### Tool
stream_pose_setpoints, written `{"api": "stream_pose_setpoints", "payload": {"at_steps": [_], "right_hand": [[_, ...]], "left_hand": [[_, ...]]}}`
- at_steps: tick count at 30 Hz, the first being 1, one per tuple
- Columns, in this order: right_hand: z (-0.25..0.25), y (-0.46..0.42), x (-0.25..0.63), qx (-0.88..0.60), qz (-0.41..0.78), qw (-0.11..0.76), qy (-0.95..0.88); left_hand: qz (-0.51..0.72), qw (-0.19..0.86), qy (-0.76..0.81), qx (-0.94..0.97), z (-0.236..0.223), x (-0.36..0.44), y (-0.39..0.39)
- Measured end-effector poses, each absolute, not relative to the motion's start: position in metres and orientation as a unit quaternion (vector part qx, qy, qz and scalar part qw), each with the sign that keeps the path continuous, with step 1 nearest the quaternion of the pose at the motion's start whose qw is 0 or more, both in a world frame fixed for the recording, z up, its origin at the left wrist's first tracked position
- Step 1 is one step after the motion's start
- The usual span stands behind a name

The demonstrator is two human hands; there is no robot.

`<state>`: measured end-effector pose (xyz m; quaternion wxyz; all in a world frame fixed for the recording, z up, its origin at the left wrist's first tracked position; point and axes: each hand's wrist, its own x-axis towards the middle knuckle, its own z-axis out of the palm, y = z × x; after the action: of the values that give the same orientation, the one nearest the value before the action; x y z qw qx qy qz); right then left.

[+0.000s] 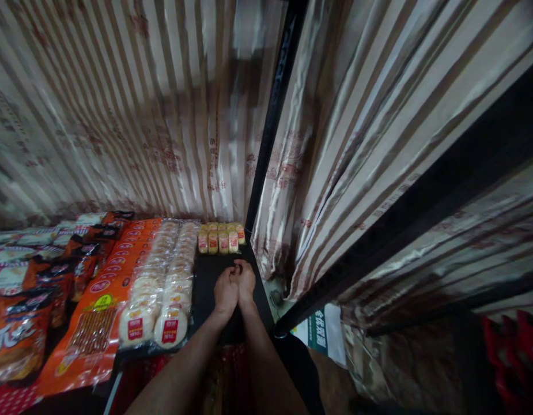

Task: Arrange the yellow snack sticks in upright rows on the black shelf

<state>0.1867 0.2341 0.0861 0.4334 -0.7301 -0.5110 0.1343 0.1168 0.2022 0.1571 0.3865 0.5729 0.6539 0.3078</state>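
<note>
My left hand [226,293] and my right hand [246,281] are side by side above the bare strip of a black shelf [204,291]. Their fingers are curled in and meet at the tips; whatever they hold, if anything, is hidden. Just beyond them, at the shelf's back corner, stand small yellow wrapped packs [223,241] with red-and-white labels, set in rows. To the left of my hands run two columns of round white buns in clear wrappers [172,326], overlapping front to back, with red labels on the nearest ones.
Orange packets of brown sticks [91,328] and orange-and-white snack bags [19,334] fill the shelf's left. A black post [270,115] rises at its back right corner; another black bar [378,230] slants across the right. Striped curtains [184,115] hang behind. A printed bag [324,331] lies lower right.
</note>
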Motion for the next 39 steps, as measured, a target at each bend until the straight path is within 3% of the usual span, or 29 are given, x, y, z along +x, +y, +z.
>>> {"api": "stream_pose_setpoints", "payload": {"at_steps": [12,27,34,39], "right_hand": [[0.087,0.173,0.172,-0.711,0.162,0.41,-0.548],[0.087,0.092,0.14,-0.671,0.181,0.447,-0.563],[0.053,0.056,0.127,-0.635,0.177,0.483,-0.576],[0.007,0.041,0.116,-0.659,0.263,0.385,-0.591]], "left_hand": [[0.33,0.381,0.637,0.583,0.144,0.099,0.146],[0.398,0.355,0.592,0.605,0.108,0.069,0.068],[0.362,0.353,0.584,0.635,0.079,0.051,0.033],[0.302,0.397,0.626,0.6,0.046,0.039,0.019]]}}
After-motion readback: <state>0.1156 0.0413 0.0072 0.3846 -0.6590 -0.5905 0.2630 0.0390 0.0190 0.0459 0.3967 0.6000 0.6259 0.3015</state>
